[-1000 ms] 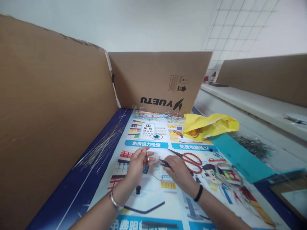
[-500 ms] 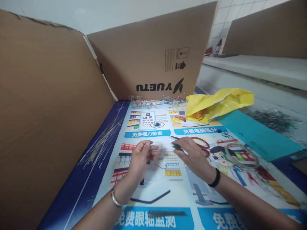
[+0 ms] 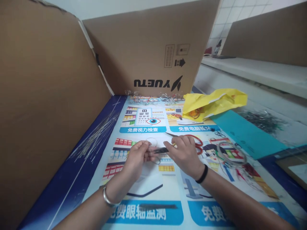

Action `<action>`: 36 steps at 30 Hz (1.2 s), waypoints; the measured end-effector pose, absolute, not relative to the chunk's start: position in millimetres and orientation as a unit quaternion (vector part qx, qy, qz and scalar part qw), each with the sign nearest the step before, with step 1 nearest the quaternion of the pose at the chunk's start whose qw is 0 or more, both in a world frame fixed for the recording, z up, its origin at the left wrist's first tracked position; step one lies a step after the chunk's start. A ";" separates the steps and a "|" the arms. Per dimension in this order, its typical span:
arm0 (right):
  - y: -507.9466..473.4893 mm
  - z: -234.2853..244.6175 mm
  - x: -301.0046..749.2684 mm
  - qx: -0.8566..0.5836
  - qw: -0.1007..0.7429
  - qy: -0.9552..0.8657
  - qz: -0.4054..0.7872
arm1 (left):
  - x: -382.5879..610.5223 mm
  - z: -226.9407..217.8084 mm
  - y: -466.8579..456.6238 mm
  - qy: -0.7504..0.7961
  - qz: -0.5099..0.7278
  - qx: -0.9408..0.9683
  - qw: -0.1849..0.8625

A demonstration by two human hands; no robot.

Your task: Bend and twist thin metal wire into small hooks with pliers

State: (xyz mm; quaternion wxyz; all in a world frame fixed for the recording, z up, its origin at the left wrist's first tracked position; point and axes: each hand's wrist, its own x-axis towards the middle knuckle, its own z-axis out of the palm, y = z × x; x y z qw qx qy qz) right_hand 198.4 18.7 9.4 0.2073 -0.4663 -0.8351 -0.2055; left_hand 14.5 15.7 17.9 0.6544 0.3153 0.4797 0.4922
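My left hand (image 3: 137, 157) is closed in a pinch on a small clear lens with a thin wire frame (image 3: 152, 142), held just above the printed poster (image 3: 144, 191). My right hand (image 3: 184, 155) is closed on a small dark pointed tool (image 3: 161, 150) whose tip meets the piece at my left fingers. Red-handled scissors (image 3: 196, 140) lie on the poster just behind my right hand, partly hidden by it. A silver bangle is on my left wrist, a black band on my right.
Cardboard walls stand at the left (image 3: 48, 95) and at the back (image 3: 148, 54). A bundle of thin metal wires (image 3: 96, 139) lies at the left. A yellow bag (image 3: 211, 102), a teal sheet (image 3: 249, 134), a clear ring with coloured wires (image 3: 233, 155) and small frames (image 3: 153, 98) lie around.
My right hand has come left, bringing the dark tool's tip to the piece in my left hand. The camera has tilted down a little.
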 end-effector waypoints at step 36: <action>19.7 10.5 199.8 -0.379 0.235 -0.857 -0.260 | 17.2 19.7 9.9 0.435 0.460 0.280 0.722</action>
